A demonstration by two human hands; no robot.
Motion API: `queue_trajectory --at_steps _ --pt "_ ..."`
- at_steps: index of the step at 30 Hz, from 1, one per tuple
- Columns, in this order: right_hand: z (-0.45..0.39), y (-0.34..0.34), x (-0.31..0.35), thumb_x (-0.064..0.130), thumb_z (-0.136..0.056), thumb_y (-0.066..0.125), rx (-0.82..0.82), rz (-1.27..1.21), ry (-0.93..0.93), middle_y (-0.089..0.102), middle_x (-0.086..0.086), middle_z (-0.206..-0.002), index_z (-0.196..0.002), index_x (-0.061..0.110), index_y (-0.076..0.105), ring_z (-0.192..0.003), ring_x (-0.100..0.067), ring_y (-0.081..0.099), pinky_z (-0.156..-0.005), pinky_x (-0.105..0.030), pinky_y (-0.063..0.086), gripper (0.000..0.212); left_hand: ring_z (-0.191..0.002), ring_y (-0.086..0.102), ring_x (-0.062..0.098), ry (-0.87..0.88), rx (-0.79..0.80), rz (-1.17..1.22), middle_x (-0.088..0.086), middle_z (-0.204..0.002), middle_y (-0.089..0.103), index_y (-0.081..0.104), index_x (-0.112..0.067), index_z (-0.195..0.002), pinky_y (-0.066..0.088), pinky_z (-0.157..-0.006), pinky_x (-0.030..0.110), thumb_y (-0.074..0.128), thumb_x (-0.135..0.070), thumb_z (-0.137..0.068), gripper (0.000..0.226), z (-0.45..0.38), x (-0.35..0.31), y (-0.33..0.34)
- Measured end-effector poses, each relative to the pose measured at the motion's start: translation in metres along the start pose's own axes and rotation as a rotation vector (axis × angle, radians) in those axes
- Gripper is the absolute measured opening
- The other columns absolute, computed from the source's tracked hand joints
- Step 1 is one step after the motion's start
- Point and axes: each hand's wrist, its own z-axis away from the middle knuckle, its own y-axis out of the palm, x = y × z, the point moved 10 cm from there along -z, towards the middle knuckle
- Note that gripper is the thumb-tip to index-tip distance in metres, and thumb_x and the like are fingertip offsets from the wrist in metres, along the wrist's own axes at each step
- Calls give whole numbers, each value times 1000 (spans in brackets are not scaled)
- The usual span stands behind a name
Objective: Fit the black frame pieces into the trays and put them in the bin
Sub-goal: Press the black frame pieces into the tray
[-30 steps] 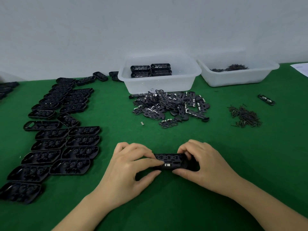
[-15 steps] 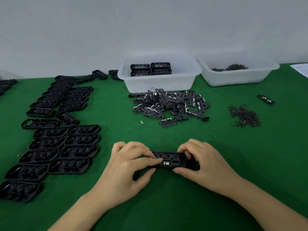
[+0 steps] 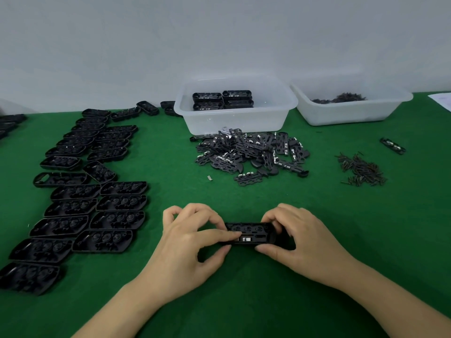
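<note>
A black oblong tray (image 3: 251,232) lies on the green cloth in front of me, with a frame piece with small metal contacts sitting in it. My left hand (image 3: 188,242) pinches the tray's left end, thumb at the near edge and index finger pressing on the frame. My right hand (image 3: 302,242) grips the tray's right end between thumb and curled fingers. A heap of loose black frame pieces (image 3: 251,154) lies beyond. The clear bin (image 3: 236,115) behind the heap holds several fitted trays.
Rows of black trays (image 3: 80,203) cover the cloth on the left. A pile of small dark screws (image 3: 361,170) and one stray frame piece (image 3: 392,145) lie to the right. A second clear bin (image 3: 351,113) stands at the back right, a white wall behind.
Both hands stay on the tray in almost the same place; the fingers have shifted only slightly on it.
</note>
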Motion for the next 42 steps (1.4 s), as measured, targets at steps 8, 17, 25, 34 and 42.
queue_trajectory --at_steps 8,17,25,34,42 --pt "-1 0 1 51 -76 61 -16 7 -24 38 24 -76 -91 35 44 -81 10 39 -69 -7 26 27 -110 48 2 -16 71 123 -10 -121 57 71 -34 -98 35 -91 31 70 -28 -79 19 -4 0 10" --pt "-9 -32 -34 58 -76 55 -69 -146 85 48 18 -79 -99 28 60 -66 1 45 -61 -13 38 38 -92 61 -2 48 52 257 -17 -104 64 73 -32 -92 51 -77 24 59 -44 -80 22 -10 1 12" --pt "9 -110 -137 20 -79 68 -298 454 395 45 5 -85 -90 14 67 -90 -22 51 -79 -32 35 12 -93 61 -4 39 40 266 -18 -103 64 73 -33 -91 51 -78 22 57 -48 -77 26 -11 2 10" --pt "3 -99 -111 13 -84 61 -316 419 370 52 0 -89 -85 13 63 -91 -21 49 -80 -34 32 3 -92 63 5 45 46 168 -13 -106 65 74 -28 -94 53 -76 27 54 -46 -82 30 -12 -1 10" --pt "-7 -29 0 18 -78 67 -196 -257 152 46 15 -84 -71 28 59 -92 4 40 -89 -30 31 14 -87 63 11 109 8 61 -7 -105 67 75 -26 -95 52 -75 28 57 -39 -84 25 -10 -6 8"
